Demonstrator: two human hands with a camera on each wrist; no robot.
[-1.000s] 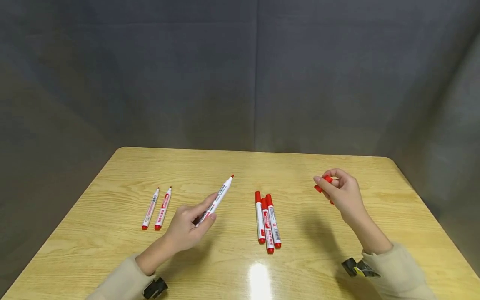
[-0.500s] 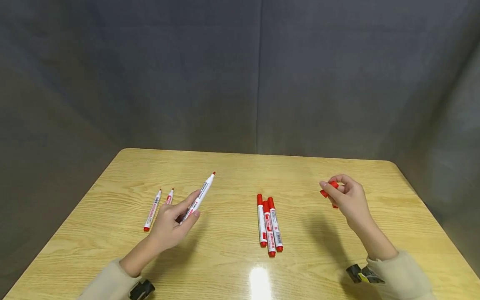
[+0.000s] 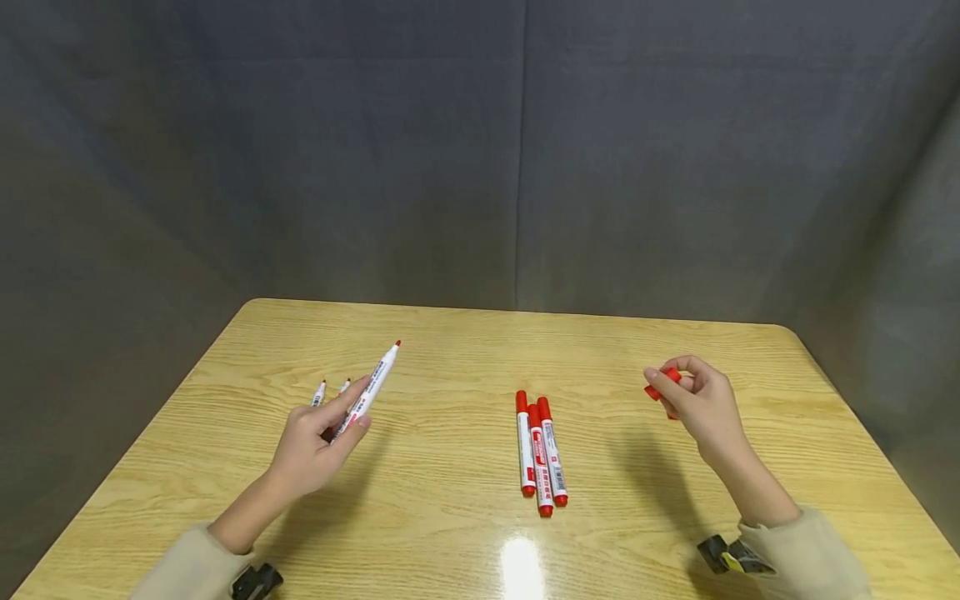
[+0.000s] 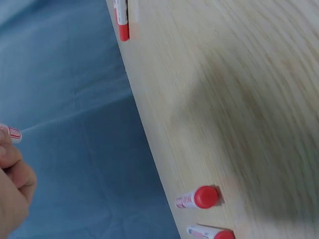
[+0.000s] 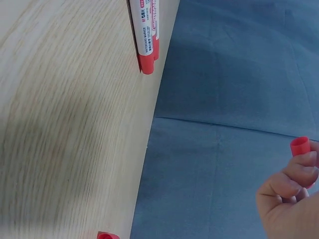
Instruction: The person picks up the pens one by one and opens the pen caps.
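My left hand [image 3: 311,450] grips an uncapped whiteboard marker [image 3: 373,390], tilted with its red tip up and away. Behind that hand, two more uncapped markers [image 3: 319,393] lie on the table, mostly hidden in the head view; their red ends [image 4: 206,197] show in the left wrist view. Between thumb and fingers, my right hand [image 3: 701,408] pinches a red marker cap [image 5: 300,146] above the table. More red shows beneath its fingers. Another red cap [image 5: 107,235] appears at the bottom edge of the right wrist view. Three capped red markers [image 3: 542,458] lie together between the hands.
The wooden table [image 3: 450,533] has rounded far corners. A dark grey cloth [image 3: 375,167] hangs behind it and along both sides. Light reflects off the table's near middle.
My left hand has moved left with its marker and now covers most of the two uncapped markers. My right hand stays nearly in place with the cap. The view has shifted slightly.
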